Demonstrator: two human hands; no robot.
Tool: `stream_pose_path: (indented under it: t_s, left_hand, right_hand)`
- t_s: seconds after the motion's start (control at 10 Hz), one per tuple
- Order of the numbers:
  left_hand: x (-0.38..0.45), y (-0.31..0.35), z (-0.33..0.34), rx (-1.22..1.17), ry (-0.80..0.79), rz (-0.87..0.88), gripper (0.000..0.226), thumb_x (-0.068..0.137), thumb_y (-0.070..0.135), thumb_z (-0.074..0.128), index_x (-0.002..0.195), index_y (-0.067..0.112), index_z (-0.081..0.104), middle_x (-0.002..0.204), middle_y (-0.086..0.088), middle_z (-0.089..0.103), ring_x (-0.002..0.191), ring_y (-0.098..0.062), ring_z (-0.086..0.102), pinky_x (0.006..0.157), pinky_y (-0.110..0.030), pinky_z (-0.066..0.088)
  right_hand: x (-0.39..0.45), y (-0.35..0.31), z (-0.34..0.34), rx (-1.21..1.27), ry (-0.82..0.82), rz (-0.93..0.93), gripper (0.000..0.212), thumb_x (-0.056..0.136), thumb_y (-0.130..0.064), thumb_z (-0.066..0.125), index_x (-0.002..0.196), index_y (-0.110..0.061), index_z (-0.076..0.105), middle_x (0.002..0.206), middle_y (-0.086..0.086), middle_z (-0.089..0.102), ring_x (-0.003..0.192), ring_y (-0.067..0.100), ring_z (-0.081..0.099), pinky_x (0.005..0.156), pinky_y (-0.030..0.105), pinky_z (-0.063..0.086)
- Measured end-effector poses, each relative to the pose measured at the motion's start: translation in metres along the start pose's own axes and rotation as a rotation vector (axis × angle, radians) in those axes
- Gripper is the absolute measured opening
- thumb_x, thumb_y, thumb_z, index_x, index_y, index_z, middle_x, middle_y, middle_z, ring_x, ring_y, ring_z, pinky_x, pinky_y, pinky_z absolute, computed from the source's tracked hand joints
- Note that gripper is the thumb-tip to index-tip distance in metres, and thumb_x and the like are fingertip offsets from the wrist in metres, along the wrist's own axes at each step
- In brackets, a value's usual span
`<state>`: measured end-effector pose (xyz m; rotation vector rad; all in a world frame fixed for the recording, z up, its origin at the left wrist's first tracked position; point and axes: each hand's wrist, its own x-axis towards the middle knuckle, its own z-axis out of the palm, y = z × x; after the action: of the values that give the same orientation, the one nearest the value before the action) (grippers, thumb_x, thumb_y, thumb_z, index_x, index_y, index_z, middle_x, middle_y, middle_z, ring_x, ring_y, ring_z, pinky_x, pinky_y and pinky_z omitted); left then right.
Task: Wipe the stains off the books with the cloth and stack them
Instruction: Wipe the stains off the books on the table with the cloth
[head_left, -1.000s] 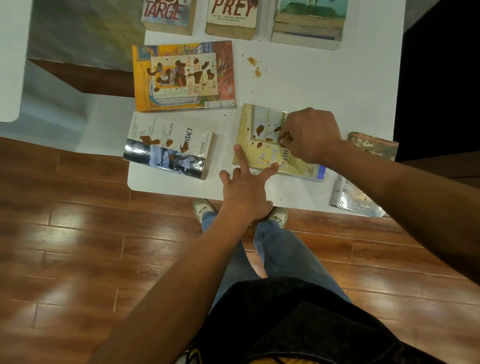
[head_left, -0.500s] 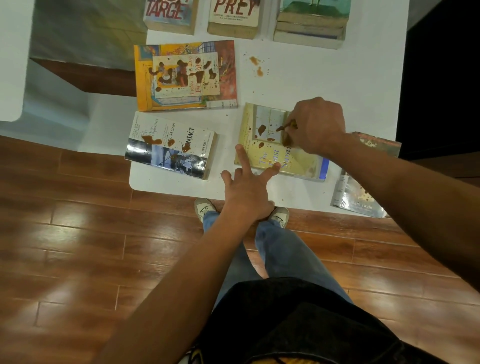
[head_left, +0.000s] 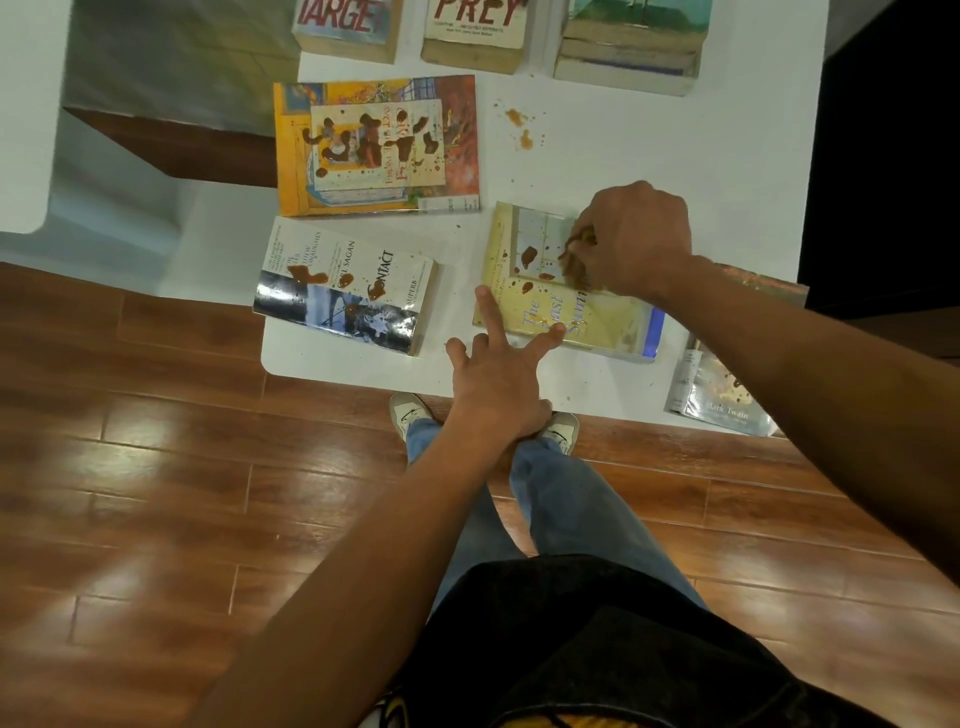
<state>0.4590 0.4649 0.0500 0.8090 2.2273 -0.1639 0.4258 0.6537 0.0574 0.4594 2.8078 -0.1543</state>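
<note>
A pale yellow book (head_left: 597, 317) with brown stains on its upper half lies near the front of the white table (head_left: 649, 156). My left hand (head_left: 498, 358) presses its near left corner with a straight forefinger and thumb. My right hand (head_left: 631, 239) grips a stained brown cloth (head_left: 574, 260), mostly hidden under the fist, against the cover's upper right part. To the left lies a stained "Contact" paperback (head_left: 345, 291). Behind it sits a large orange book (head_left: 379, 145) with many brown blotches. A Mark Twain book (head_left: 717, 400) lies at the right front edge, partly under my right forearm.
At the back edge stand a "Target" book (head_left: 348, 26), a "Prey" book (head_left: 475, 31) and a stack of three books (head_left: 631, 52). Brown drips (head_left: 519, 127) mark the tabletop. The table's front edge (head_left: 363, 371) is above my shoes, over a wooden floor.
My right hand with the cloth has moved back along the yellow cover, from its middle to its upper right part. My left hand stays pressed on the near corner.
</note>
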Motion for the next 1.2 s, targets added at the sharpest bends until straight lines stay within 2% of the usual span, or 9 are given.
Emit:
stream_pose_path:
  t_s: [0.1,0.3,0.4,0.5,0.7,0.8,0.9,1.2]
  left_hand:
    - [0.0002,0.0003,0.0007,0.002,-0.002,0.001,0.088,0.091,0.044,0.064,0.153,0.054,0.002,0.153,-0.031,-0.036,0.136,-0.034,0.037,0.112,-0.055,0.019]
    - [0.0000,-0.0003,0.0003,0.000,-0.002,0.006,0.089,0.092,0.045,0.064,0.153,0.054,0.001,0.153,-0.030,-0.037,0.138,-0.035,0.036,0.113,-0.055,0.019]
    - [0.0002,-0.0002,0.0008,0.005,-0.006,0.008,0.088,0.092,0.046,0.063,0.153,0.054,0.000,0.153,-0.030,-0.038,0.138,-0.034,0.036,0.113,-0.055,0.018]
    - [0.0005,-0.0005,0.0012,0.003,-0.005,0.005,0.088,0.092,0.047,0.063,0.153,0.054,0.000,0.153,-0.030,-0.038,0.138,-0.035,0.036,0.113,-0.055,0.019]
    - [0.0005,-0.0002,0.0006,0.007,-0.009,0.005,0.088,0.092,0.047,0.063,0.153,0.054,-0.001,0.153,-0.030,-0.038,0.138,-0.035,0.036,0.112,-0.055,0.018]
    - [0.0011,-0.0001,0.0002,0.004,-0.009,0.000,0.089,0.092,0.046,0.063,0.153,0.054,-0.001,0.153,-0.030,-0.038,0.138,-0.035,0.036,0.113,-0.055,0.018]
    - [-0.0001,-0.0004,0.0012,0.004,-0.012,0.002,0.088,0.092,0.047,0.063,0.153,0.054,0.000,0.153,-0.030,-0.038,0.137,-0.035,0.036,0.113,-0.056,0.018]
    - [0.0002,-0.0005,0.0011,-0.006,-0.014,0.005,0.089,0.091,0.048,0.064,0.153,0.055,0.000,0.152,-0.029,-0.039,0.138,-0.036,0.036,0.113,-0.055,0.017]
  right_hand:
    - [-0.0081,-0.0056,0.0034,0.006,-0.040,-0.091,0.020,0.090,-0.030,0.059,0.098,-0.025,0.077,0.091,0.001,0.073,0.085,0.028,0.066,0.064,0.030,0.041]
    - [-0.0006,-0.0005,-0.0018,0.004,-0.007,-0.015,0.020,0.091,-0.032,0.060,0.100,-0.028,0.077,0.095,0.002,0.073,0.088,0.028,0.066,0.068,0.031,0.045]
    - [-0.0053,-0.0055,-0.0006,0.007,-0.064,-0.108,0.019,0.089,-0.031,0.062,0.099,-0.028,0.078,0.094,0.000,0.074,0.087,0.028,0.067,0.068,0.030,0.044]
    - [-0.0006,-0.0033,-0.0030,-0.008,-0.026,-0.043,0.020,0.091,-0.033,0.061,0.101,-0.026,0.077,0.098,0.003,0.073,0.089,0.028,0.066,0.069,0.031,0.044]
    - [-0.0086,-0.0056,0.0009,-0.019,-0.060,-0.105,0.020,0.090,-0.032,0.061,0.099,-0.025,0.077,0.093,0.003,0.072,0.086,0.030,0.066,0.066,0.030,0.042]
    - [-0.0029,-0.0043,0.0004,-0.016,-0.017,-0.024,0.020,0.090,-0.031,0.059,0.096,-0.023,0.077,0.091,0.004,0.072,0.085,0.029,0.065,0.065,0.030,0.042]
    - [-0.0077,-0.0100,0.0010,-0.046,-0.070,-0.118,0.020,0.090,-0.029,0.059,0.096,-0.023,0.076,0.090,0.004,0.072,0.082,0.029,0.065,0.067,0.031,0.047]
    - [-0.0059,-0.0072,0.0031,-0.070,-0.057,-0.111,0.021,0.089,-0.030,0.058,0.091,-0.020,0.076,0.085,0.005,0.070,0.076,0.030,0.064,0.062,0.029,0.041]
